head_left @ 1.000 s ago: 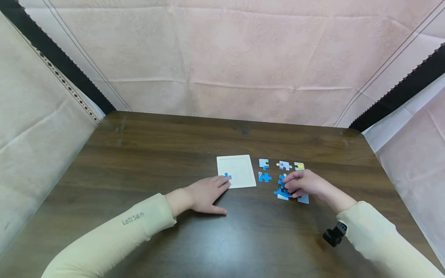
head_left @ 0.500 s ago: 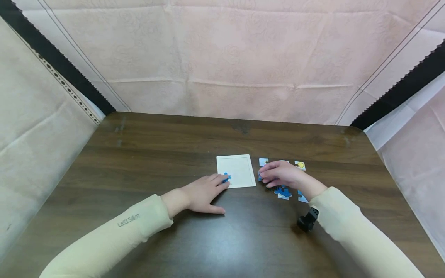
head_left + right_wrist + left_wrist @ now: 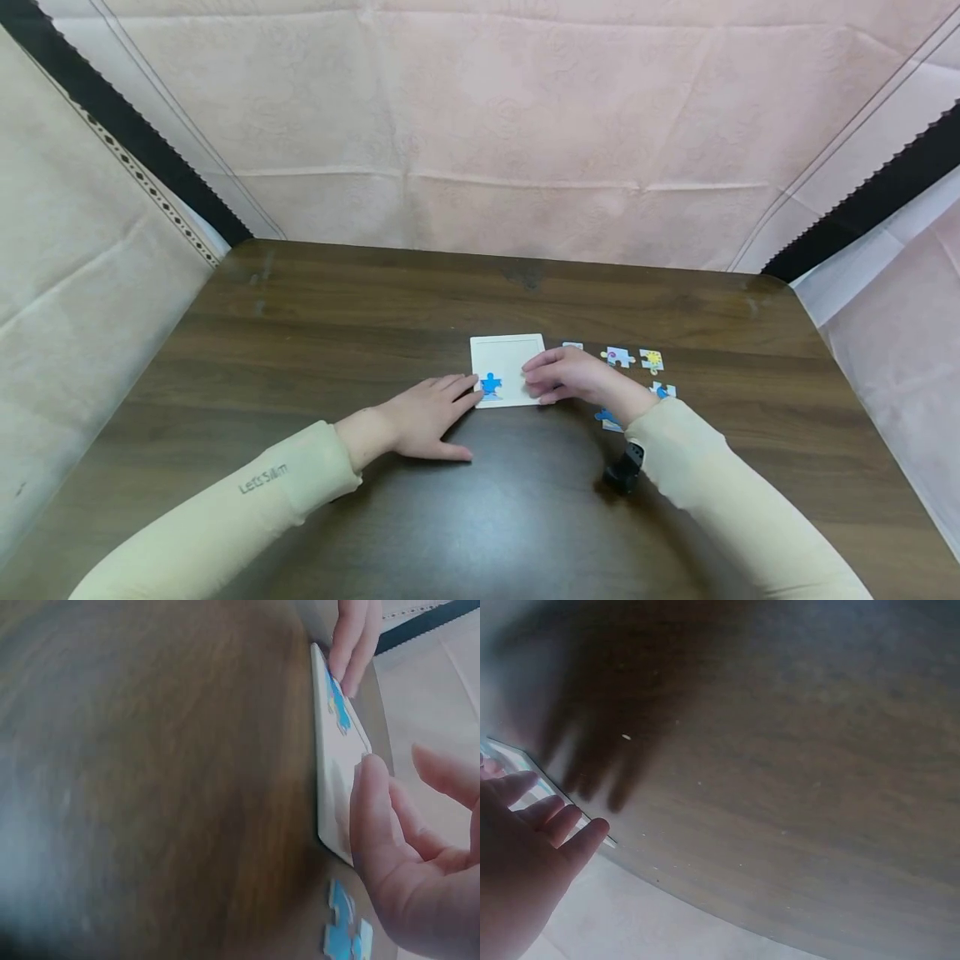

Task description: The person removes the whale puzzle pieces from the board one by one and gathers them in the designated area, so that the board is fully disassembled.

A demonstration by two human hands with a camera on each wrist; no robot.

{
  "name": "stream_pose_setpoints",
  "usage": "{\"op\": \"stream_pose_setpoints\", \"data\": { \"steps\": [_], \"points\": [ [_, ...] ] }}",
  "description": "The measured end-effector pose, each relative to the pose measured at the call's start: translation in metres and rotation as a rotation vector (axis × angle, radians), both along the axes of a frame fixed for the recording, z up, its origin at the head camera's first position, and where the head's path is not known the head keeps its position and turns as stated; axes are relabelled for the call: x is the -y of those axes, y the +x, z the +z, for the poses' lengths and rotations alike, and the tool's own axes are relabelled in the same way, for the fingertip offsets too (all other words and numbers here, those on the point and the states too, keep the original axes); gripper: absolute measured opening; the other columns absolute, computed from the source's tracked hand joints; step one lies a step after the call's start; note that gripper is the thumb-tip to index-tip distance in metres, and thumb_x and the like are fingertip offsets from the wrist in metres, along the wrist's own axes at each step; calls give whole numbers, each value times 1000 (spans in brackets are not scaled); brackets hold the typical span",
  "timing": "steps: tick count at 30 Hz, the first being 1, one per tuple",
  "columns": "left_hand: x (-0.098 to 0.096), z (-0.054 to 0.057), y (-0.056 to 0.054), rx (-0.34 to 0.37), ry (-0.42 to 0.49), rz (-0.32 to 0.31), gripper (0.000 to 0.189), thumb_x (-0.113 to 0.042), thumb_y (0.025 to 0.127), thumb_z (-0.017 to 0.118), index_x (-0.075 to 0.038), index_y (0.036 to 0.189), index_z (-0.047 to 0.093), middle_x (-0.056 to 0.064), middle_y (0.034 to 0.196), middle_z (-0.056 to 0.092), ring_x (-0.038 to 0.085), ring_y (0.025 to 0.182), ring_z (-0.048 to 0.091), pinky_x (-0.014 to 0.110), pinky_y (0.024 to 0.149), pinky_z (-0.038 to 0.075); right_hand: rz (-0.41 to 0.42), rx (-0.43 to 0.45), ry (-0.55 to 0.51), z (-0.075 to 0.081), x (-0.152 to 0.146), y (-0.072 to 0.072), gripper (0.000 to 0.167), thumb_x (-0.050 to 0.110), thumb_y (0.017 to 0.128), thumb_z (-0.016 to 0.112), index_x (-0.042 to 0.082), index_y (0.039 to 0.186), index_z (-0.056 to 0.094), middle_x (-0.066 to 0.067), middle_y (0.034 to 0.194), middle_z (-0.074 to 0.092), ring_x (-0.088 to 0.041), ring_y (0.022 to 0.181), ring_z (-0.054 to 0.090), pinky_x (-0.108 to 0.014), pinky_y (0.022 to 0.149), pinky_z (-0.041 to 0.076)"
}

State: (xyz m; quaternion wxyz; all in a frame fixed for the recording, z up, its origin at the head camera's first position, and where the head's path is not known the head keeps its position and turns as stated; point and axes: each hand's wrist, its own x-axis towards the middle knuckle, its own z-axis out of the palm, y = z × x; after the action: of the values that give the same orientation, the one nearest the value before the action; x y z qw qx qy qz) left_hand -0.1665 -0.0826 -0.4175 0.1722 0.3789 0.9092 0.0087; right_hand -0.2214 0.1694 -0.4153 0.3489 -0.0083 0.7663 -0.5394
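A square white puzzle board (image 3: 510, 346) lies on the table with one blue puzzle piece (image 3: 491, 384) in its near left corner. My left hand (image 3: 420, 421) lies with its fingers spread, fingertips at the board's left edge beside that piece. In the left wrist view the left fingers (image 3: 587, 840) look straight. Over the board's right side is my right hand (image 3: 573, 375), its fingers bent toward the thumb. In the right wrist view, the right thumb (image 3: 371, 799) points at the board; whatever may be between the fingertips is hidden.
Right of the board lie several loose pieces: a pink-marked piece (image 3: 618, 357), a yellow-marked piece (image 3: 651, 360), a white-and-blue piece (image 3: 663, 390) and a partly covered blue piece (image 3: 609, 419). My right hand and sleeve hide others. A cloth (image 3: 480, 125) hangs behind the brown table (image 3: 360, 300).
My right hand has moved left from the loose pieces to over the board. My left hand has drawn slightly left, uncovering more of the blue piece on the board.
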Motion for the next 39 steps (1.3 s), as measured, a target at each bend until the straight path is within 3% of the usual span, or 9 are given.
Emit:
{"op": "stream_pose_setpoints", "data": {
  "steps": [9,20,39],
  "points": [
    [0,0,1,31,-7,9,84,-65,85,49,-14,149,26,9,157,19,27,144,20,46,115,22,-14,23,-6,-3,21,0,36,11,92,56,-8,123,55,-3,79,64,-8,67,62,-25,65,56],
    [0,-2,3,15,-41,-1,90,-68,84,48,-12,150,22,9,158,15,25,145,16,47,116,20,14,1,88,-2,37,0,32,12,92,55,-7,117,60,-6,81,64,-7,62,60,-23,60,56],
    [-2,-2,4,-16,-49,-3,89,-68,84,48,-12,149,26,9,157,18,24,145,18,47,115,23,-91,1,63,-5,51,0,16,1,88,60,-8,101,60,-4,67,62,-9,55,62,-26,59,57]
  ]
}}
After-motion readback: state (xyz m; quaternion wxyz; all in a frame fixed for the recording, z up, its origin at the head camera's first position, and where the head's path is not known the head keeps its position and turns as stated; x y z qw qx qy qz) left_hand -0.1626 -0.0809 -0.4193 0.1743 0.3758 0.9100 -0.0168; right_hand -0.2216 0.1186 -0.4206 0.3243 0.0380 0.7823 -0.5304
